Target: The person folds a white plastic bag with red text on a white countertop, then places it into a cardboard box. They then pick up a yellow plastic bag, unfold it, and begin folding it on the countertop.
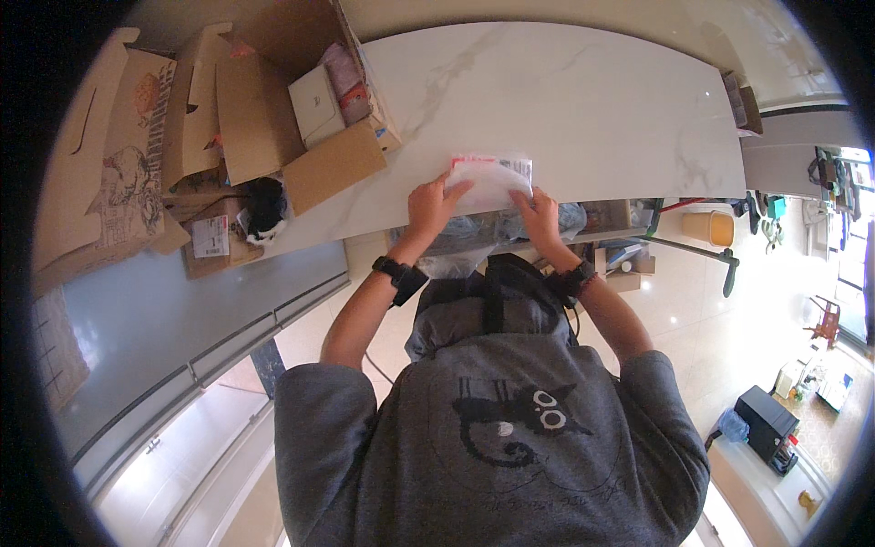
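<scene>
A flat white packet (489, 186) with a red strip and a printed label along its far edge is held at the front edge of the marble-patterned tabletop (547, 89). My left hand (431, 207) grips its left side, thumb lying on top. At the opposite side, my right hand (540, 213) pinches the near right corner. The fingers beneath the packet are hidden, and its contents cannot be told. Just below my hands, clear plastic bags (461, 231) lie in an open drawer or shelf under the tabletop.
To the left stand opened cardboard boxes (263, 116), one holding a white box (318, 106). A black furry item (265, 205) lies beside a labelled carton (205, 239). At right, a green-handled pole (690, 247) juts out near a yellow bin (707, 228).
</scene>
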The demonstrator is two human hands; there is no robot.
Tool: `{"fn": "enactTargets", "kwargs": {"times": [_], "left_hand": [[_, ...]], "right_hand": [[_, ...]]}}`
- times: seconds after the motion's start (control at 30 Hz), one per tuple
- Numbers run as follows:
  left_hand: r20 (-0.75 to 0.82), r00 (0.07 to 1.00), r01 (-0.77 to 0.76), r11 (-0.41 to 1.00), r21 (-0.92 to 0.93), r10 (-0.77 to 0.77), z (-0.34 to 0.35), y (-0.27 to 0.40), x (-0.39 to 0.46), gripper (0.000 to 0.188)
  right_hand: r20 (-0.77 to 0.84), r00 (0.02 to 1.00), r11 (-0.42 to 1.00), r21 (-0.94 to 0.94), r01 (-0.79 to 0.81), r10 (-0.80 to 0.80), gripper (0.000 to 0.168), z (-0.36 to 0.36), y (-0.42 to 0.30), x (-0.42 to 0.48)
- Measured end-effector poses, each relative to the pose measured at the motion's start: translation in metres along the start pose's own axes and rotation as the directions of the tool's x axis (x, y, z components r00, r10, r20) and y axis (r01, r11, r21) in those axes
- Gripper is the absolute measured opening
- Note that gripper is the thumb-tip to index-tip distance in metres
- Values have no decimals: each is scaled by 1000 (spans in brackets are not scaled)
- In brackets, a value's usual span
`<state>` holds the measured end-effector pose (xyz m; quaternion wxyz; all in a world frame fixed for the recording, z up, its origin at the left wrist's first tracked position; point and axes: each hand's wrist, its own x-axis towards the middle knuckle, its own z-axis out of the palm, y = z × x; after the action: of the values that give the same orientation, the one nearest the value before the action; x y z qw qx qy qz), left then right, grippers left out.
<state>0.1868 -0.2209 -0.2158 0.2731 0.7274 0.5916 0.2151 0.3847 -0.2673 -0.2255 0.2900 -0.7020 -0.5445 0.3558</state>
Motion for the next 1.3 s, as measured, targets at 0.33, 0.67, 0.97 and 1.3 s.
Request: {"fn": "enactTargets", "kwargs": {"times": [0.33, 0.67, 0.97, 1.3], "left_hand": [[-195, 972, 173, 961, 218, -131, 25, 1, 15, 44], [-182, 944, -219, 935, 281, 276, 19, 2, 27, 40], [-44, 884, -434, 852, 294, 466, 49, 19, 23, 45], [-15, 923, -373, 904, 209, 385, 58, 17, 31, 47]], "right_hand": [[-175, 949, 918, -348, 189, -261, 27, 11, 4, 23], [-304, 840, 834, -480, 273, -450, 36, 22, 6, 24], [-176, 979, 840, -542, -11, -101, 43, 20, -15, 31], [-19, 910, 686, -663, 299, -415, 52, 32, -33, 45]]}}
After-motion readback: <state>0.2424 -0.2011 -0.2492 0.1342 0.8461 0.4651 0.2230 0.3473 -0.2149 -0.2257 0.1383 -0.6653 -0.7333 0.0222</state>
